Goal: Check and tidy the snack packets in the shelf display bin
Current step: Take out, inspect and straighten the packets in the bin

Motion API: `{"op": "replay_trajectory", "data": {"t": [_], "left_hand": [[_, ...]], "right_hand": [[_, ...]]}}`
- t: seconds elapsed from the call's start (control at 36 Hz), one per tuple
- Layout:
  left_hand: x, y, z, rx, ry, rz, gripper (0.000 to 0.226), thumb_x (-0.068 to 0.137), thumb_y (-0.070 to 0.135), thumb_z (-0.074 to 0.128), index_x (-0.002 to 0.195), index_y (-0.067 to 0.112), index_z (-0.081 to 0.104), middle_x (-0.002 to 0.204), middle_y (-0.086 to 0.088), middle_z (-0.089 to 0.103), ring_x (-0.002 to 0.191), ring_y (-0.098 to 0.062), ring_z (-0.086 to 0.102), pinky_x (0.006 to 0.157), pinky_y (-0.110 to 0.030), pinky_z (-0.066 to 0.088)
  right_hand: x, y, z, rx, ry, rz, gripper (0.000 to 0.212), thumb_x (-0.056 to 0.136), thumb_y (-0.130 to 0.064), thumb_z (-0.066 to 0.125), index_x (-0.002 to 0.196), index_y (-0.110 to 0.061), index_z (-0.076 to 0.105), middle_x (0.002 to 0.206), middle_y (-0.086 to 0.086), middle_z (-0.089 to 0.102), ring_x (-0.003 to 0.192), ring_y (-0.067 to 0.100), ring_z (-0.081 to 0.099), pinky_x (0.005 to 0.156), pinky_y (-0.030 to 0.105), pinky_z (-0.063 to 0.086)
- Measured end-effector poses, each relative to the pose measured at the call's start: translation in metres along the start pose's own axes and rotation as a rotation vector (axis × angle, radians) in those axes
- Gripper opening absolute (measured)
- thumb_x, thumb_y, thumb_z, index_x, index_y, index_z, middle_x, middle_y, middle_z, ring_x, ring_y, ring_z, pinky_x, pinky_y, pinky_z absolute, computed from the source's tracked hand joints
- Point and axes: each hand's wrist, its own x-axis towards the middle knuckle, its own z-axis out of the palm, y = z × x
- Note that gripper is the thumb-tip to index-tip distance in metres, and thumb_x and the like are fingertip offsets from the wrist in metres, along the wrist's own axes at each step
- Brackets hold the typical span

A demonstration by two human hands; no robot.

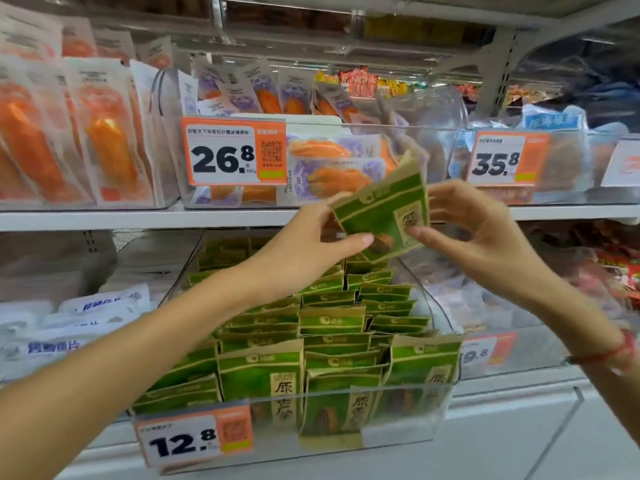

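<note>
Green snack packet (381,216) is held up above the clear display bin (311,403), pinched at its edges by the left hand (311,237) and right hand (474,237), thumb against fingers. This looks like the checking step. Next it likely needs slotting upright into the rows of packets (329,327) below.

Price tags and packet print on the snack shelves

The clear bin of green packets (332,327) carries an orange-edged tag (194,433) reading 12.8; those packets show a large 原. On the shelf above, a tag (234,150) with a QR code reads 26.8 and "500g", and another tag (504,159) reads 35.8. A partly hidden tag (485,351) shows "9.8".
</note>
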Motion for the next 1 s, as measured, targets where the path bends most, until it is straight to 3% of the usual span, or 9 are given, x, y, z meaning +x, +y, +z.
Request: {"op": "replay_trajectory", "data": {"t": [0.06, 0.28, 0.39, 0.5, 0.64, 0.75, 0.86, 0.92, 1.0], "left_hand": [[0.006, -0.017, 0.002, 0.087, -0.006, -0.037, 0.038, 0.095, 0.016, 0.061, 0.132, 0.027, 0.058, 0.123, 0.013, 0.067, 0.115, -0.004, 0.059, 0.107, -0.031, 0.043], [0.027, -0.057, 0.010, 0.318, -0.075, -0.148, 0.044, 0.097, 0.026, 0.060, 0.140, 0.031, 0.052, 0.133, 0.012, 0.060, 0.124, -0.008, 0.053, 0.110, -0.040, 0.039], [0.033, -0.067, 0.013, 0.488, -0.203, -0.250, 0.048, 0.100, 0.038, 0.048, 0.146, 0.029, 0.037, 0.141, 0.001, 0.052, 0.115, -0.022, 0.059, 0.100, -0.038, 0.046], [0.042, -0.074, 0.018, 0.623, -0.212, -0.257, 0.045, 0.102, 0.038, 0.044, 0.143, 0.023, 0.037, 0.126, -0.003, 0.058, 0.081, -0.011, 0.057, 0.069, -0.027, 0.046], [0.055, -0.080, 0.020, 0.723, -0.220, -0.227, 0.039, 0.100, 0.039, 0.050, 0.135, 0.022, 0.053, 0.124, -0.004, 0.065, 0.106, -0.022, 0.062, 0.090, -0.043, 0.050], [0.057, -0.081, 0.026, 0.709, -0.081, -0.191, 0.039, 0.094, 0.041, 0.060, 0.130, 0.025, 0.060, 0.123, 0.000, 0.067, 0.110, -0.020, 0.062, 0.092, -0.038, 0.051], [0.052, -0.083, 0.035, 0.701, 0.069, -0.172, 0.039, 0.095, 0.048, 0.055, 0.125, 0.025, 0.063, 0.107, -0.001, 0.071, 0.100, -0.020, 0.065, 0.083, -0.034, 0.050], [0.055, -0.083, 0.035, 0.722, 0.073, -0.194, 0.042, 0.096, 0.049, 0.053, 0.128, 0.024, 0.063, 0.090, 0.000, 0.072, 0.087, -0.019, 0.066, 0.077, -0.033, 0.049], [0.063, -0.085, 0.036, 0.758, 0.033, -0.240, 0.041, 0.096, 0.049, 0.053, 0.127, 0.024, 0.063, 0.098, -0.004, 0.073, 0.090, -0.021, 0.065, 0.076, -0.032, 0.049]], "right_hand": [[-0.002, 0.021, 0.007, -0.028, -0.015, 0.029, 0.031, 0.081, -0.024, 0.068, 0.107, -0.009, 0.060, 0.105, -0.002, 0.070, 0.099, 0.008, 0.068, 0.092, 0.025, 0.053], [-0.004, 0.085, 0.026, -0.053, -0.016, 0.089, 0.022, 0.085, -0.005, 0.071, 0.103, -0.003, 0.060, 0.103, 0.003, 0.073, 0.101, 0.013, 0.069, 0.093, 0.044, 0.053], [-0.009, 0.104, 0.031, -0.113, -0.112, 0.168, 0.023, 0.085, -0.009, 0.072, 0.105, -0.007, 0.060, 0.105, 0.000, 0.071, 0.102, 0.011, 0.068, 0.093, 0.044, 0.053], [-0.005, 0.103, 0.032, -0.165, -0.134, 0.175, 0.031, 0.082, -0.025, 0.074, 0.108, -0.013, 0.063, 0.106, -0.003, 0.071, 0.100, 0.009, 0.067, 0.092, 0.041, 0.053], [0.000, 0.106, 0.032, -0.222, -0.162, 0.160, 0.022, 0.084, -0.021, 0.073, 0.105, -0.017, 0.068, 0.101, -0.002, 0.073, 0.094, 0.010, 0.068, 0.088, 0.039, 0.055], [0.007, 0.119, 0.028, -0.381, -0.226, 0.250, 0.025, 0.085, -0.034, 0.070, 0.103, -0.016, 0.071, 0.096, -0.002, 0.073, 0.092, 0.015, 0.068, 0.083, 0.048, 0.054], [0.014, 0.118, 0.026, -0.440, -0.283, 0.267, 0.017, 0.084, -0.033, 0.072, 0.089, -0.017, 0.072, 0.088, -0.005, 0.070, 0.091, 0.020, 0.066, 0.081, 0.041, 0.052], [0.014, 0.115, 0.024, -0.422, -0.219, 0.261, 0.022, 0.083, -0.033, 0.073, 0.090, -0.012, 0.076, 0.090, -0.002, 0.071, 0.092, 0.016, 0.065, 0.082, 0.034, 0.049], [0.010, 0.114, 0.025, -0.380, -0.098, 0.269, 0.019, 0.082, -0.030, 0.074, 0.094, -0.015, 0.078, 0.092, 0.000, 0.074, 0.087, 0.011, 0.065, 0.081, 0.032, 0.051]]}}
